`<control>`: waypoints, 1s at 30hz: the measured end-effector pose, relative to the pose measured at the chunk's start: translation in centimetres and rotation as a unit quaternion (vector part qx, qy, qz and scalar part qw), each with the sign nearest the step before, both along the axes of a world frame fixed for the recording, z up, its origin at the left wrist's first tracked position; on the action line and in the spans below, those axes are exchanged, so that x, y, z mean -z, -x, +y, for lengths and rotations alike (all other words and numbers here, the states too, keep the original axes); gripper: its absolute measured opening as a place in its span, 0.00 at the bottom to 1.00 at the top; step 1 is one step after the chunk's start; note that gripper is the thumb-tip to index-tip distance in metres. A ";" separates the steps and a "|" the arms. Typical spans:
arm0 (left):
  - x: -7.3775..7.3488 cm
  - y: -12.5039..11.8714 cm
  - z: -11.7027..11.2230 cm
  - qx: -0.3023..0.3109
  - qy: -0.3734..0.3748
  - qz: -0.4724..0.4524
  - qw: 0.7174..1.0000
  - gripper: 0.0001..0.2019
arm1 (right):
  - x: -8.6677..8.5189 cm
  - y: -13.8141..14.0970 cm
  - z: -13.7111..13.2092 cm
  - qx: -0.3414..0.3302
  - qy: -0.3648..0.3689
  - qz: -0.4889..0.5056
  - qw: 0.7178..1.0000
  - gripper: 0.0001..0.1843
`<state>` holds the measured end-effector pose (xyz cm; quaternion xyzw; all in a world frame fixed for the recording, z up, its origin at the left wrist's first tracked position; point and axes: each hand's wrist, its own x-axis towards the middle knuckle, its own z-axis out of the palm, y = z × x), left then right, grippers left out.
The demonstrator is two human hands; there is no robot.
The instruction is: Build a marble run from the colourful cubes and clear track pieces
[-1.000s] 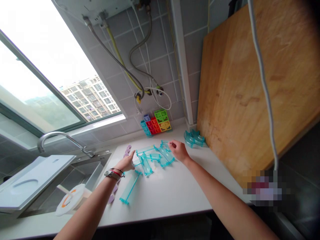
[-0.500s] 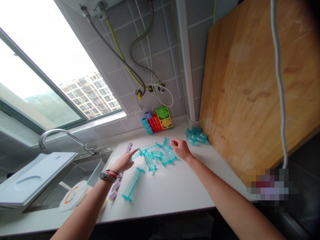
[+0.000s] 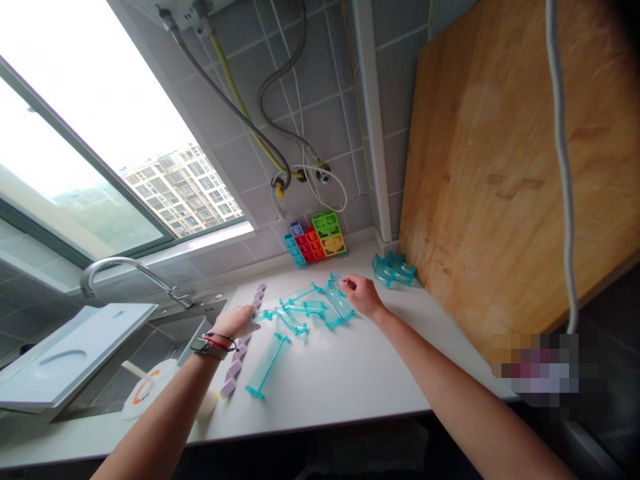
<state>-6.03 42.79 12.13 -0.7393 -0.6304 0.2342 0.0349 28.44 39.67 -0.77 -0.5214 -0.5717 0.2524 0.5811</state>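
My left hand [image 3: 238, 323] is closed at the near left end of a translucent teal curved track piece [image 3: 289, 324], its fingertips partly hidden. My right hand [image 3: 361, 295], fingers curled in a pinch, touches the upper edge of a wider teal track piece [image 3: 339, 303]; what sits between the fingertips is too small to make out. Among the hands lie a straight teal piece [image 3: 300, 294] and a short bent one [image 3: 315, 309]. Closer to the counter's front rests another straight teal piece [image 3: 268, 365]. Lavender blocks [image 3: 234, 369] run in a zigzag row beside my left wrist.
Colourful moulded blocks [image 3: 315, 240] lean on the tiled wall. Two curved teal pieces [image 3: 393, 270] stand by the large wooden board [image 3: 500, 167] at right. On the left are a sink with a faucet [image 3: 133, 267] and a white lid [image 3: 75, 357]. A grey cable [image 3: 563, 167] hangs at right.
My left hand has drawn back to the left, its pointing fingers now closed. The curved teal piece has swung and shifted left with it. My right hand stays about where it was.
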 end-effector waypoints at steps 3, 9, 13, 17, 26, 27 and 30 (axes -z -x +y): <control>-0.2 -0.7 -0.3 -0.001 -0.006 -0.009 1.000 0.22 | -0.6 0.3 -0.5 -0.012 -0.005 -0.009 1.000 0.16; 0.5 -2.2 -1.2 0.018 -0.001 -0.019 1.000 0.26 | -1.8 3.9 -3.8 -0.199 -0.097 -0.146 0.964 0.12; 0.8 -2.6 -2.1 0.035 -0.002 -0.024 0.999 0.25 | -0.7 7.0 -5.4 -0.263 -0.081 -0.226 0.934 0.21; 0.6 -2.2 -2.4 0.043 0.009 -0.021 0.999 0.23 | 0.6 8.2 -5.5 -0.267 -0.061 -0.257 0.927 0.20; -0.9 -0.7 -1.0 0.045 0.071 -0.024 0.996 0.19 | 1.3 7.6 -4.7 -0.279 0.002 -0.130 0.951 0.25; -1.0 -0.6 -1.0 0.046 0.070 -0.030 0.996 0.19 | 1.3 7.5 -4.6 -0.279 0.012 -0.115 0.953 0.25; -1.5 -0.8 -0.8 0.043 0.044 -0.044 0.997 0.17 | 1.3 7.4 -4.4 -0.281 0.043 -0.116 0.952 0.24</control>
